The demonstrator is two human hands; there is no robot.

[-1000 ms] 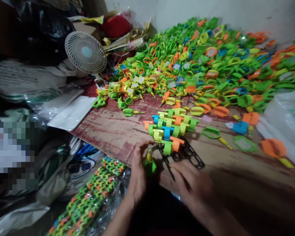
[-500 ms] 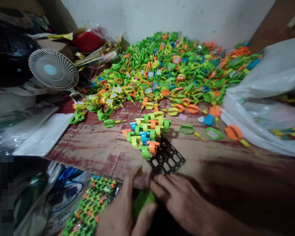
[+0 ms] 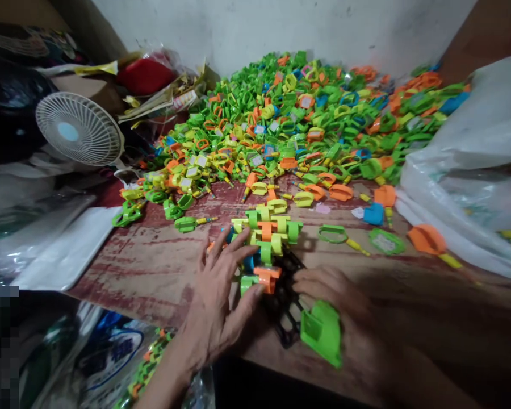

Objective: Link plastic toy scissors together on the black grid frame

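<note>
My left hand [image 3: 221, 287] lies spread against the left side of a stacked cluster of ring-like plastic pieces [image 3: 266, 230] in green, yellow, orange and blue. Its thumb reaches the orange piece [image 3: 267, 277] at the near end. The cluster stands on a black plastic tray with oval holes [image 3: 287, 326], partly covered by my hands. Over the tray's right side, my right hand [image 3: 338, 292] is curled, slightly blurred, with a green plastic piece [image 3: 323, 334] held at its palm side. Its thumb is hidden.
A big heap of colourful plastic pieces [image 3: 281, 113] fills the back of the worn table [image 3: 153, 258]. Loose pieces, such as an orange one [image 3: 426, 238], lie to the right. A white fan [image 3: 79, 129] stands left; a white sack [image 3: 464, 147] stands right. Bagged pieces [image 3: 147, 363] sit below left.
Both hands have come up from the table's front edge and parted. The left hand has moved onto the cluster; the green piece is now at my right hand. The view has shifted slightly.
</note>
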